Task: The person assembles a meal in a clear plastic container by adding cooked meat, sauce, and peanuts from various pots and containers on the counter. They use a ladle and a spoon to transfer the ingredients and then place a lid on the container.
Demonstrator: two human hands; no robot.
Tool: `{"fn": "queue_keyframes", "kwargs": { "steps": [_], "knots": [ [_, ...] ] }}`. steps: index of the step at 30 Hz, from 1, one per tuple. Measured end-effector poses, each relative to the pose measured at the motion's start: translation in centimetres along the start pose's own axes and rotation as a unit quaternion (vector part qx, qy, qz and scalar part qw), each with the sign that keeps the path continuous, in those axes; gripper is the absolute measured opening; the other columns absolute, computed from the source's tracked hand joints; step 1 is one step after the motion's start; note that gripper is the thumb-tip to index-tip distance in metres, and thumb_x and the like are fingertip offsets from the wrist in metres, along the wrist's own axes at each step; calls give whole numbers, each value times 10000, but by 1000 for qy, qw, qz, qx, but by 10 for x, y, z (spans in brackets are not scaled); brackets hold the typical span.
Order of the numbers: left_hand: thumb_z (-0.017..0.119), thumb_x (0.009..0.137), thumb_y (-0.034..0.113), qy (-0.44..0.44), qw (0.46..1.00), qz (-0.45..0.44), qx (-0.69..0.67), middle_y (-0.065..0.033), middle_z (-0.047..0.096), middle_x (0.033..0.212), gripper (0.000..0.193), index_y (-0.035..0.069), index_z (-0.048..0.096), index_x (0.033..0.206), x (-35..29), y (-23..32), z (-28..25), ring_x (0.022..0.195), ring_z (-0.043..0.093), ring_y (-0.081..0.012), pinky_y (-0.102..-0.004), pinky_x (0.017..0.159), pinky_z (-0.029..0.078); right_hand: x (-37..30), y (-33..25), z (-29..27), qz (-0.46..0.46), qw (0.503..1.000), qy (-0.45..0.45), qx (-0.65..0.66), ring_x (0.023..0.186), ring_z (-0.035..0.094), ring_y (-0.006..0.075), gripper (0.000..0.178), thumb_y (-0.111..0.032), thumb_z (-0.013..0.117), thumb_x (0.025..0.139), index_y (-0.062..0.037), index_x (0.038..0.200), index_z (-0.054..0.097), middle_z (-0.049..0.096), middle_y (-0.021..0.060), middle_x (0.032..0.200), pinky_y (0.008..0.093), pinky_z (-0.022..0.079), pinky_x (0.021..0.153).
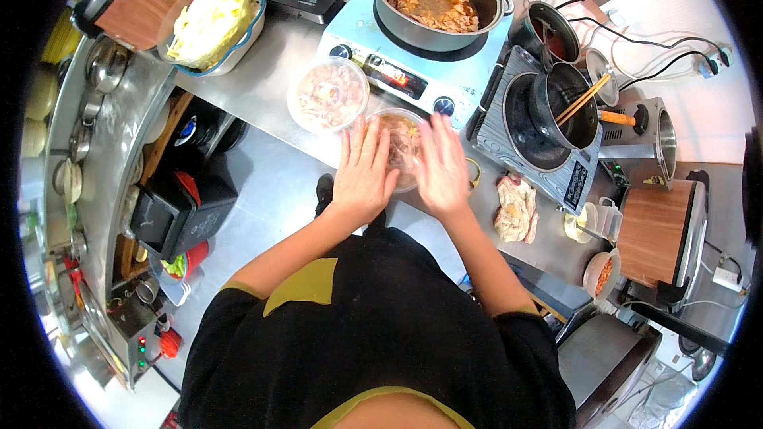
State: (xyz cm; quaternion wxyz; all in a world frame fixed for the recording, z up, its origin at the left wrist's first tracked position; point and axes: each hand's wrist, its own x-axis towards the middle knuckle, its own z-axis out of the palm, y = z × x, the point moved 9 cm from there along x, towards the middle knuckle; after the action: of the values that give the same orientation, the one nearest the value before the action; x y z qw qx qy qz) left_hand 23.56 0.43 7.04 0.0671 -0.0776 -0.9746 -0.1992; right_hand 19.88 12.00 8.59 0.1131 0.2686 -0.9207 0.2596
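My left hand and my right hand lie on either side of a round clear plastic tub near the counter's front edge. Both hands have their fingers stretched out, and the palms seem to rest on the tub's rim or lid; the right one is slightly blurred. Brownish contents show through the middle of the tub. Just beyond my left fingertips stands a second round clear tub with pale pinkish pieces inside, seemingly under a clear lid.
A large pot of brown stew sits on a light-blue induction cooker. To the right, a dark saucepan with chopsticks stands on another cooker, with raw meat nearby. Chopped cabbage fills a basin at far left.
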Motion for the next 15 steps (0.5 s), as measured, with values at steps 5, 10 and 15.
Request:
{"fn": "queue_keyframes", "kwargs": {
  "steps": [5, 10, 15],
  "knots": [
    [587, 808, 356, -12, 999, 43, 15, -322, 243, 1434, 724, -121, 381, 1312, 5, -3, 19, 1374, 171, -452, -516, 1121, 142, 22, 0, 48, -47, 993, -110, 6, 1366, 289, 275, 556, -201, 556, 853, -27, 1359, 407, 317, 129, 1469, 427, 244, 1108],
    [637, 763, 332, 9, 999, 51, -8, -324, 272, 1417, 743, -132, 396, 1291, 5, -5, 14, 1360, 210, -451, -511, 1119, 160, 21, 3, 57, -28, 993, -111, 6, 1351, 313, 279, 545, -188, 556, 852, -24, 1352, 414, 347, 121, 1451, 422, 258, 1102],
    [688, 738, 342, 13, 997, 59, -55, -290, 247, 1444, 809, -90, 355, 1335, 3, -10, 10, 1363, 204, -445, -526, 1111, 177, 21, 11, 41, -2, 997, -58, 43, 1249, 404, 309, 521, -213, 588, 843, -5, 1301, 452, 429, 179, 1339, 409, 336, 1030]
  ]
}}
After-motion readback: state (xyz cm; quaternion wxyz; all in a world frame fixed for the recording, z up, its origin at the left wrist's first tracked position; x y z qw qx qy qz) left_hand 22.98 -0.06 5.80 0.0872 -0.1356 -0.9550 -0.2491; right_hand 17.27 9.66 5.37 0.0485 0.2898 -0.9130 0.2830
